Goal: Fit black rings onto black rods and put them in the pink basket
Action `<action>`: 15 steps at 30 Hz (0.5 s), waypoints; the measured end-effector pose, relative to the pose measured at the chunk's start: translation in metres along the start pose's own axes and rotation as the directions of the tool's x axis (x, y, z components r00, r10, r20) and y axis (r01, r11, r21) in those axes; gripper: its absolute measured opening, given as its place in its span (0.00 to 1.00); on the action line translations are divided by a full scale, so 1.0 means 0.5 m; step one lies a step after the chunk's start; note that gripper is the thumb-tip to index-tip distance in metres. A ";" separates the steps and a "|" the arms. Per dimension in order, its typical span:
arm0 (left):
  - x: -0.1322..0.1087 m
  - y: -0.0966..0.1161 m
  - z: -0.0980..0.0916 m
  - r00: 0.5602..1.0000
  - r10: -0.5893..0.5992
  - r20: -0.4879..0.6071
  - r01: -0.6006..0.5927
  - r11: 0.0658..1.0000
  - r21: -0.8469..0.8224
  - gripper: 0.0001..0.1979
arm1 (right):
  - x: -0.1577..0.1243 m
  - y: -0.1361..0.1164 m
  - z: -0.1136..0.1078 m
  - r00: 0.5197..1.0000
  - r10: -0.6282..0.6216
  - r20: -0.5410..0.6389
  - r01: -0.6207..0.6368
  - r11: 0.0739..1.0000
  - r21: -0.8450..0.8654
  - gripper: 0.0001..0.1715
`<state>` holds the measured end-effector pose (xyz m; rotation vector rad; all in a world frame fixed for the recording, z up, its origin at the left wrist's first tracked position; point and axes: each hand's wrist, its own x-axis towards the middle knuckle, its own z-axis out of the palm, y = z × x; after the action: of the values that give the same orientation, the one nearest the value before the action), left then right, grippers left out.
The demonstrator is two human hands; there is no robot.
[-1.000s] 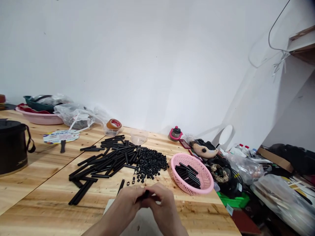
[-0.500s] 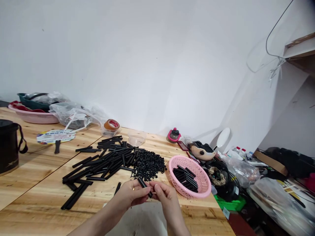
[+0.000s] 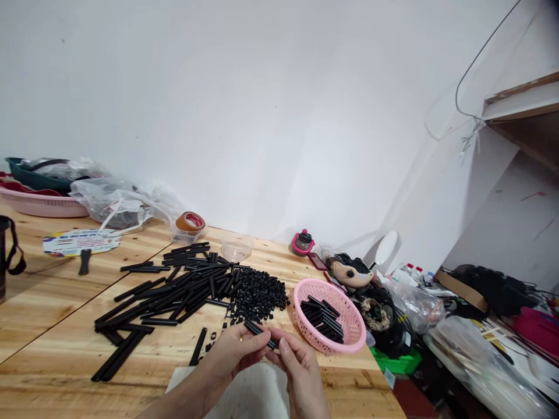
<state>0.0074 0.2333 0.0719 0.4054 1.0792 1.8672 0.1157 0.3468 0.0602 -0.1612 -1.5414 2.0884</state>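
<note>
Close in front of me, a short black tube (image 3: 254, 327) lies slantwise between thumb and fingers of my left hand (image 3: 240, 352). My right hand (image 3: 299, 364) is closed in a pinch at the tube's lower right end, and its fingertips partly cover that end. Any small part between them is hidden. Just beyond my hands spreads a heap of small black pieces (image 3: 257, 295), and to its left lies a loose pile of black tubes (image 3: 187, 291). More black tubes (image 3: 323, 319) rest inside the pink basket (image 3: 356, 317) right of my hands.
A single tube (image 3: 198, 347) lies left of my hands. Near the wall stand a tape roll (image 3: 190, 221), a clear plastic cup (image 3: 236, 249) and a pink-handled jar (image 3: 302, 241). Fan (image 3: 81, 243) and plastic bags (image 3: 116, 201) occupy the left; clutter crowds the right edge.
My right fingers have closed in on the tube's end, and the tube sits a little flatter. The whole view has shifted slightly, moving the tabletop things leftward.
</note>
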 end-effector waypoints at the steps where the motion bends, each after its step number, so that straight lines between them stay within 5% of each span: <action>1: 0.000 -0.002 -0.002 1.000 0.005 -0.003 -0.005 1.000 0.004 0.16 | -0.001 0.003 -0.001 1.000 0.002 -0.001 -0.002 1.000 0.000 0.26; 5: 0.003 -0.010 -0.012 0.998 0.055 -0.001 -0.055 0.993 0.106 0.19 | 0.000 0.021 -0.018 1.000 0.015 -0.003 -0.015 0.999 -0.045 0.26; 8: -0.002 -0.009 -0.018 0.988 0.146 0.056 -0.156 0.918 0.365 0.18 | 0.003 0.027 -0.027 1.000 -0.010 -0.001 0.009 0.986 -0.165 0.24; 12: -0.026 -0.003 -0.018 0.946 0.296 0.133 -0.289 0.583 0.760 0.10 | 0.001 0.025 -0.008 0.996 -0.073 0.053 0.087 0.927 -0.365 0.16; 15: -0.036 -0.010 -0.025 0.919 0.360 0.161 -0.271 0.282 0.920 0.10 | -0.004 0.034 0.015 0.985 -0.169 0.027 0.159 0.844 -0.512 0.10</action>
<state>0.0116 0.2130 0.0637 1.3157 2.2511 1.3387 0.1086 0.3360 0.0466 -0.2297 -1.9961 1.4980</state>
